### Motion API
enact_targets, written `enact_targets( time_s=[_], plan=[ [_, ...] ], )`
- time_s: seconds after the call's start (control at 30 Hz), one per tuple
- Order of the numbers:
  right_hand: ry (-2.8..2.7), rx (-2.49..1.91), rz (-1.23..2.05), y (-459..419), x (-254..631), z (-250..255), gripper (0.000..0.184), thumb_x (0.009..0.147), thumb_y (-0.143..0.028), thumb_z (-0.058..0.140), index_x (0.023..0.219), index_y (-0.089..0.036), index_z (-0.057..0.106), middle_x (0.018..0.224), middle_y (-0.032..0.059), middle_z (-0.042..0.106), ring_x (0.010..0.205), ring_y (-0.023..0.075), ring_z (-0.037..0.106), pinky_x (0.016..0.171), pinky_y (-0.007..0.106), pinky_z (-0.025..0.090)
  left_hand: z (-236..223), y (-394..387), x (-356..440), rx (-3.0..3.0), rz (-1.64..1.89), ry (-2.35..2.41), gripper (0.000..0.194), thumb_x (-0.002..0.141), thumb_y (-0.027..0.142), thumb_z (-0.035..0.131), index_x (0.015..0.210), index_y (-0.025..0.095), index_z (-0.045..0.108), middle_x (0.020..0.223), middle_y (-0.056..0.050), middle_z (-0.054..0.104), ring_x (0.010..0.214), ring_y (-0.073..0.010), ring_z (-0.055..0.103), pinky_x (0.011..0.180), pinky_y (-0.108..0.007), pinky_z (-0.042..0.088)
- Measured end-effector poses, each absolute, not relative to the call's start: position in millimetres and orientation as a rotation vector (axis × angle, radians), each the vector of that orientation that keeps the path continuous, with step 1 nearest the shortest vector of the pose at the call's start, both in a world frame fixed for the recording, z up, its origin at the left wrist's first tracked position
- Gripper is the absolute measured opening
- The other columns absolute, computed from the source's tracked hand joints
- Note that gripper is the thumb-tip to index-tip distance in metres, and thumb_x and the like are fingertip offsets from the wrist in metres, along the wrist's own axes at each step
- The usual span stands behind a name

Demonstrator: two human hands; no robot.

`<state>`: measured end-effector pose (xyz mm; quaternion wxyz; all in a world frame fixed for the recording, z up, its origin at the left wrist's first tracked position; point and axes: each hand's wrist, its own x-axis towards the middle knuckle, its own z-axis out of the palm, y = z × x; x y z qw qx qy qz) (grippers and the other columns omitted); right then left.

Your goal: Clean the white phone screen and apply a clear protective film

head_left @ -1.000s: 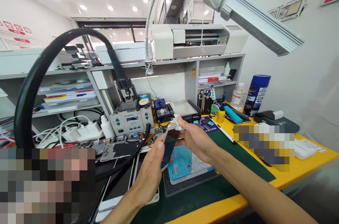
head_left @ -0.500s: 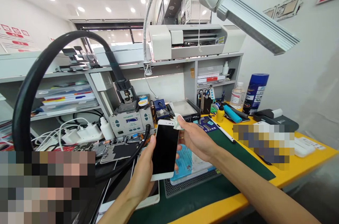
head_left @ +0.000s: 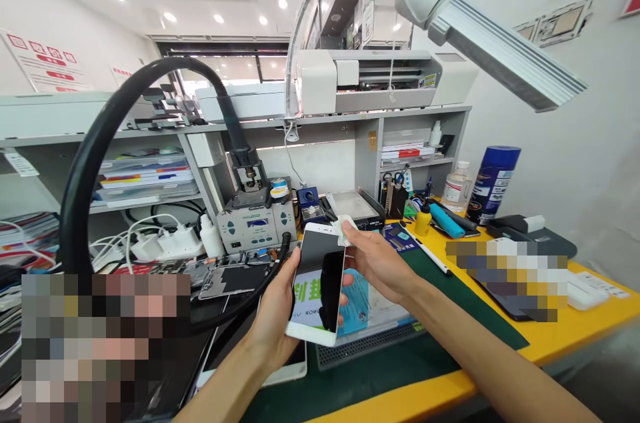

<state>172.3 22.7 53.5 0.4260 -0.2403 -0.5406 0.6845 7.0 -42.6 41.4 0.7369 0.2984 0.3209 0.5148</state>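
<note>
A white-framed smartphone (head_left: 315,286) is held up over the bench, its dark screen facing me and mirroring some green lettering. My left hand (head_left: 277,316) is closed around its left edge and lower back, the thumb along the side. At the phone's upper right corner, my right hand (head_left: 377,263) pinches a small white wipe (head_left: 344,231) between thumb and fingers. Its other fingertips show by the phone's right edge. Below the phone lie a blue-and-white packet (head_left: 357,303) and a white-framed tablet or larger phone (head_left: 287,373), partly hidden.
A green mat (head_left: 400,376) covers part of the yellow bench (head_left: 575,336). Left stand a rework station (head_left: 255,229) and a thick black hose (head_left: 75,189). A lamp (head_left: 510,49) hangs overhead. Bottles, a blue spray can (head_left: 493,186) and a white pen (head_left: 427,249) are at right.
The view has shifted slightly, so the surroundings sit further right. The phone has tilted, and its screen, plain black before, now carries a reflection. Both hands keep their holds.
</note>
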Motion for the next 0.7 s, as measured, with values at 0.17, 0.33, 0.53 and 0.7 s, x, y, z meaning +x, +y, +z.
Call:
enact_targets(
  time_s=[0.17,0.33,0.53,0.7],
  plan=[
    [-1.388,-0.631,1.654,24.3,171.6,51.3,0.049,0.086,-0.059,0.063,0.089,-0.011,0.071,0.078,0.0066,0.067,0.060,0.0129,0.053,0.064,0.029,0.043,40.1,-40.1,5.1,0.652,1.148,0.705,0.055,0.094,0.052,0.050,0.132,0.013,0.058,0.100,-0.016,0.075,0.078,-0.0270,0.074,0.065,-0.036,0.059],
    [-1.394,-0.699,1.608,29.1,171.1,46.6,0.044,0.083,-0.058,0.066,0.088,-0.014,0.068,0.076,0.0038,0.065,0.056,0.0118,0.053,0.060,0.029,0.044,37.7,-37.3,3.3,0.678,1.148,0.689,0.057,0.092,0.055,0.051,0.132,0.015,0.057,0.101,-0.016,0.075,0.076,-0.0283,0.074,0.061,-0.036,0.058],
    [-1.470,-0.748,1.591,29.5,168.0,41.6,0.041,0.081,-0.056,0.069,0.085,-0.015,0.065,0.072,0.0018,0.060,0.059,0.0130,0.057,0.059,0.029,0.049,34.5,-33.2,-0.2,0.659,1.208,0.704,0.055,0.092,0.056,0.051,0.126,0.014,0.062,0.097,-0.014,0.076,0.074,-0.0263,0.073,0.064,-0.037,0.059],
    [-1.541,-0.827,1.530,24.5,163.7,41.2,0.042,0.080,-0.056,0.071,0.092,-0.016,0.067,0.079,0.0039,0.063,0.069,0.0157,0.059,0.063,0.030,0.050,32.2,-31.1,-3.4,0.630,1.327,0.744,0.049,0.090,0.054,0.057,0.119,0.015,0.067,0.098,-0.009,0.076,0.080,-0.0228,0.073,0.071,-0.031,0.058]
  ],
)
